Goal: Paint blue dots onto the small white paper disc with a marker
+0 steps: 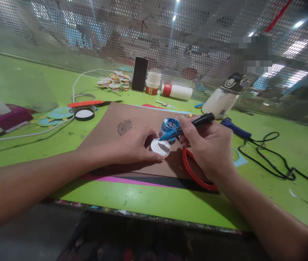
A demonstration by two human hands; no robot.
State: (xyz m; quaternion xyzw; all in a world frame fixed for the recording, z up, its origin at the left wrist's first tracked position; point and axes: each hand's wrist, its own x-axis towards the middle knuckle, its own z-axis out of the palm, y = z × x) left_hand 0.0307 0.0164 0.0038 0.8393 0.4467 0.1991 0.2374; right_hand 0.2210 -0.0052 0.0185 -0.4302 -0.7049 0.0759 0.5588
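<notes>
left hand (136,143) pinching white dotted disc (159,146), right hand (212,146) gripping blue-tipped marker (201,120), blue jar (169,124) just behind

The left grip (136,145) pinches, the right grip (210,145) curls, both bare forearms (47,177) angling inward.

"What does the left edge cut off?"

"The purple power strip (12,121). On the right, the black cord (290,174) runs out of view."

"And what's covered?"

"The right hand (210,148) hides part of the red loop handle (187,165) and some of the marker's (204,119) barrel."

"Can you read the stamp (125,127)?"

"Too small. The white disc's (156,146) marks are indistinct, and pixelation covers whatever is above the bottle (221,99)."
</notes>
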